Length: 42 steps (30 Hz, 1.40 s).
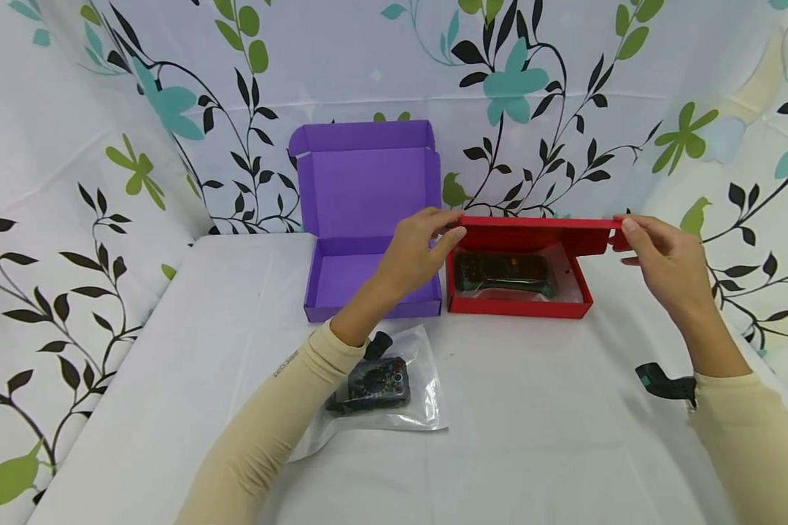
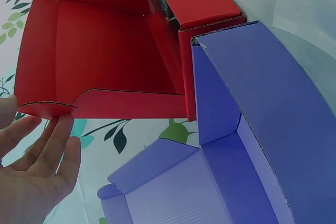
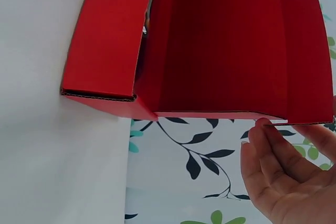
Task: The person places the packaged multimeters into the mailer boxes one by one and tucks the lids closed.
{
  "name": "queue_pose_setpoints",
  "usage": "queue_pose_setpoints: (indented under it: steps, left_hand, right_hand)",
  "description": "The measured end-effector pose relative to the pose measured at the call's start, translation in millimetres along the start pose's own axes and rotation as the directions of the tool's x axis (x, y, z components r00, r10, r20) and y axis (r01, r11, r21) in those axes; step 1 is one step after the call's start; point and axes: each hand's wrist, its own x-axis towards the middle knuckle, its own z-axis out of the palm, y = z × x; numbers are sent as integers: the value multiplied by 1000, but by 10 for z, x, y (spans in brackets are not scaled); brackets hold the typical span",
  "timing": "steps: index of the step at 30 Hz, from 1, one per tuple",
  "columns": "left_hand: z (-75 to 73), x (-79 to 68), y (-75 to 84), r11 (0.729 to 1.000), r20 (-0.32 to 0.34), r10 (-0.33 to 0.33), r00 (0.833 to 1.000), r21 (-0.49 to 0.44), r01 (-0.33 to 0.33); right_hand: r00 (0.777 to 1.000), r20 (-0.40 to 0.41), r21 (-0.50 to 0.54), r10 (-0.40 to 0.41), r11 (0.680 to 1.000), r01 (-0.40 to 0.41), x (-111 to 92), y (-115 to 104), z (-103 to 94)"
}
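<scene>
My left hand (image 1: 412,251) pinches the front left corner of the red cardboard box's lid (image 1: 538,222), thumb on one side and fingertips on the other. At the opposite corner, my right hand (image 1: 675,262) pinches the same lid. The lid is partly raised over the red box (image 1: 519,308). Inside lies a dark multimeter-like device (image 1: 502,271) in a clear plastic bag, partly hidden beneath the lid. In the left wrist view the left fingers (image 2: 62,142) touch the lid's edge from outside; the right wrist view has the right fingers (image 3: 273,161) at the other corner.
Directly left of the red box stands a purple cardboard box (image 1: 371,186), its lid upright. Nearer, a dark multimeter (image 1: 384,383) in a clear bag (image 1: 427,397) lies partly under my left forearm. A patterned cloth (image 1: 381,65) hangs behind the white table (image 1: 519,437).
</scene>
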Motion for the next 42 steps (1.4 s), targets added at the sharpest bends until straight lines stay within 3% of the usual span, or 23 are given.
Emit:
queue_pose_setpoints:
  steps: [10,21,42]
  left_hand:
    - [21,-51,21,999,19,-24,1000,31,23]
    - [55,-132,18,999,15,-27,1000,19,27]
    - [126,-272,-19,1000,22,16,1000,26,-16]
  right_hand:
    - [999,11,-43,43,998,-42,-141,-23,-7]
    - [1000,19,-41,24,999,-23,-234,4,14]
    - [999,26,-70,40,997,-38,-389,10,42]
